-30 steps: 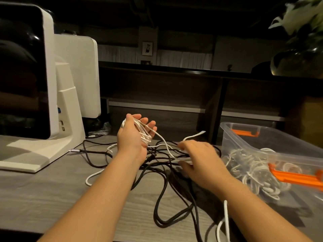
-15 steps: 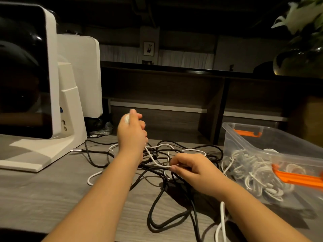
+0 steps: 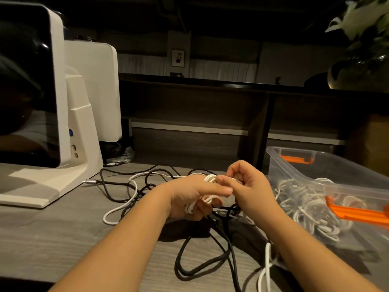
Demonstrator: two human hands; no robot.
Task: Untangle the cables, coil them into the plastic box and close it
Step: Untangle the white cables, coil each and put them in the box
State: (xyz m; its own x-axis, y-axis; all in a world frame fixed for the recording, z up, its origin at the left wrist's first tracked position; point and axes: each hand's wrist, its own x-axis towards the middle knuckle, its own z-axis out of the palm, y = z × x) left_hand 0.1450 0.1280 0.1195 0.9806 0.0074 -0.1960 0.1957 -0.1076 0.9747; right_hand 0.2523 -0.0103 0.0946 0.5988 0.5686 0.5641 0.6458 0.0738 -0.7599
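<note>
Left hand, palm turned inward, grips a white cable coil; right hand pinches its end above the desk.

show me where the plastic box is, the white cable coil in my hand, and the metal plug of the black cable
plastic box (image 3: 294,151): head view, on its clear far rim.
white cable coil (image 3: 210,178): head view, on the loops wound around the left hand's fingers.
metal plug (image 3: 91,181): head view, on the silver connector lying on the table.
</note>
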